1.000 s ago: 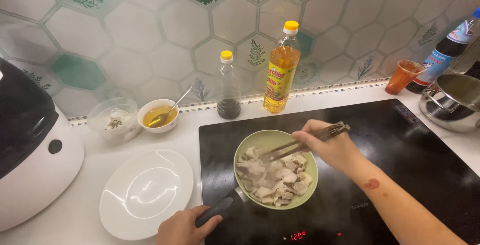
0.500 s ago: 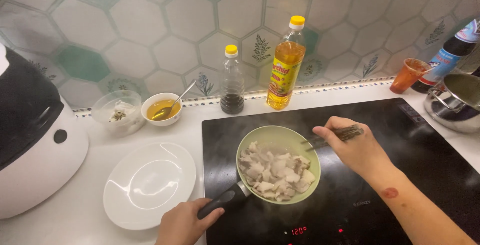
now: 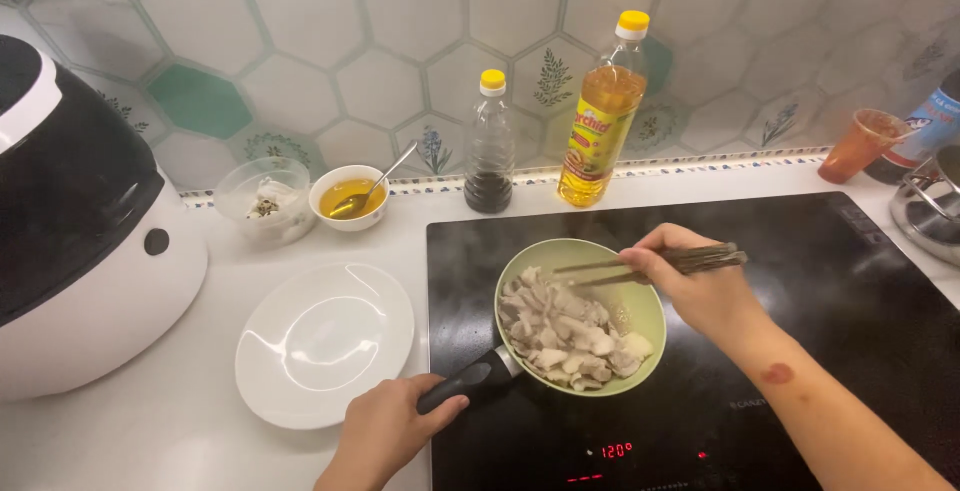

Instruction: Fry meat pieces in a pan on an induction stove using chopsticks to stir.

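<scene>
Fingers of the left hand wrap tight around the black handle of a small green pan, which sits on a black induction cooktop near the centre of the view. Right hand, at about three o'clock from the pan, pinches a pair of dark chopsticks, fingers closed on their upper ends while the tips reach over the pan's far rim, at or just above the food. Pale pieces of sliced meat fill the pan's left and lower half; its upper right lies bare.

At nine o'clock from the pan, a white plate rests on the white counter, just beside the cooktop's edge. At twelve o'clock stand a short bottle of dark sauce and a taller bottle of golden oil, both with yellow caps, against the hexagon-tiled wall. At ten o'clock, a small white bowl of yellow liquid holds a spoon, with a clear bowl touching it on the left. A black-and-white appliance fills the far nine o'clock side.
</scene>
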